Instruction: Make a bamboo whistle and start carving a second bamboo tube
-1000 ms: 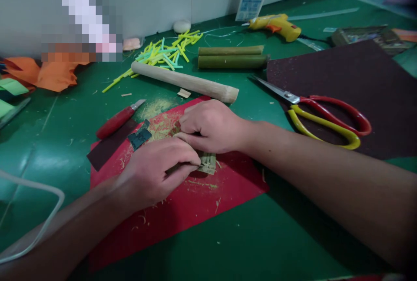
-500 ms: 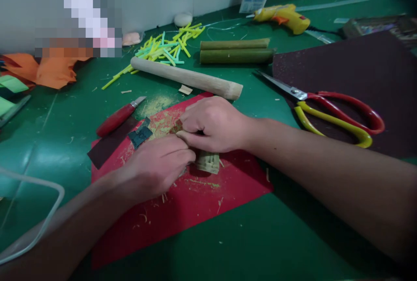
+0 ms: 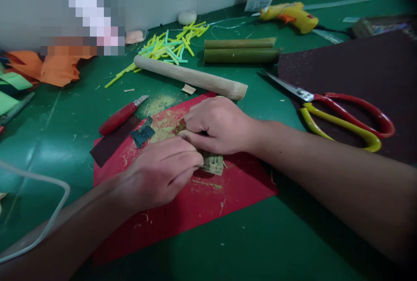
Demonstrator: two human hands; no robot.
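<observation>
Head view: on the green worktop [image 3: 228,246], a wooden stick [image 3: 192,79] is lying at 12 o'clock from the hands. Scissors [image 3: 342,111] are lying at 3 o'clock and a red knife [image 3: 120,117] at 10 o'clock. At the centre, over a red mat [image 3: 241,181], the left hand [image 3: 159,172] and the right hand [image 3: 218,124] are both clamping curled fingers on a small bamboo piece [image 3: 213,163].

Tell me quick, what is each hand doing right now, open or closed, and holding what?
Left hand: closed, fingers curled against the small wooden piece; what they grip is hidden.
Right hand: closed on that small wooden piece.
</observation>
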